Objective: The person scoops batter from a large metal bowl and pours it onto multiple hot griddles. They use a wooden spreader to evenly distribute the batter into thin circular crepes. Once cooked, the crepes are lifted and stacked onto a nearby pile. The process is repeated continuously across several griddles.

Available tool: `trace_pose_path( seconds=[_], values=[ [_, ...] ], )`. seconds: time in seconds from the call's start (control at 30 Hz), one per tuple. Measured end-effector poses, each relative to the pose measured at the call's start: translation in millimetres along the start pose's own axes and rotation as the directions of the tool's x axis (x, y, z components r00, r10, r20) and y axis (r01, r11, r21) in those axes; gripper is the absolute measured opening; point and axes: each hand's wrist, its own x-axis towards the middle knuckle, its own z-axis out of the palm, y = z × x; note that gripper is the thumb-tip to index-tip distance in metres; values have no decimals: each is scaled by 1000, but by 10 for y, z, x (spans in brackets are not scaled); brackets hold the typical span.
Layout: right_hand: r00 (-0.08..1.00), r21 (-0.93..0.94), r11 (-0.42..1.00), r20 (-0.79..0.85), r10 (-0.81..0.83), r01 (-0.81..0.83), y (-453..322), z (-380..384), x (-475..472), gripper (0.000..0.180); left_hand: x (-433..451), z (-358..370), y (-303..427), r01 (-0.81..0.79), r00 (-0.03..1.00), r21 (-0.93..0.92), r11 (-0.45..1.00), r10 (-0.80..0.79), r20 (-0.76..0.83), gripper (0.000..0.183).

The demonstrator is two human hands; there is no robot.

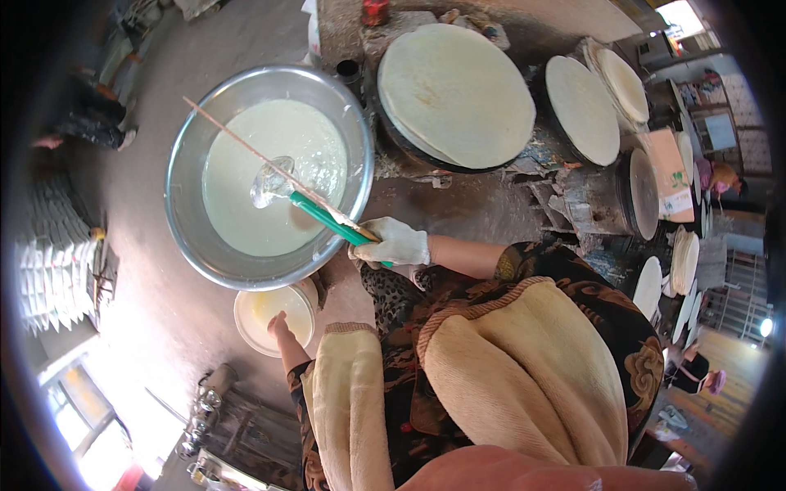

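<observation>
My right hand, in a white knit glove, grips a ladle by its green handle together with a thin stick. The ladle's shiny bowl sits in pale liquid batter inside a large metal basin. Across the basin slants the stick, pale paste coating its part near the glove. My bare left hand is over a white bucket holding yellowish liquid; nothing shows in its fingers, which look apart. Right of the basin, a round griddle carries thin round flatbreads.
Another griddle with a pale flatbread stands farther right, near a dark round plate and a cardboard box. More flatbreads are stacked beyond. People are in the background. A wooden rack stands lower left.
</observation>
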Motion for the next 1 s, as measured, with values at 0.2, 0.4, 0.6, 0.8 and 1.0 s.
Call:
trace_pose_path(
  seconds=[0.2,0.4,0.6,0.8,1.0],
  values=[
    [987,-331,940,-105,-120,79,-199,-30,-208,34,-1173,-167,797,-38,988,745,666,134,-70,96],
    [971,-509,859,-173,-165,55,-216,52,-187,42,-2431,366,1908,-578,789,-269,771,444,-423,31],
    [989,-633,774,-97,-109,23,-227,238,-112,45,-3171,1134,2685,204,781,-862,464,454,429,30],
    [952,-507,851,-175,-253,133,-214,262,-61,56,-2625,1435,3004,61,875,-775,629,340,345,13],
    [947,-834,524,-286,-146,-171,-231,-576,328,57,-1614,1394,3071,56,882,-626,778,255,395,16]
  ],
)
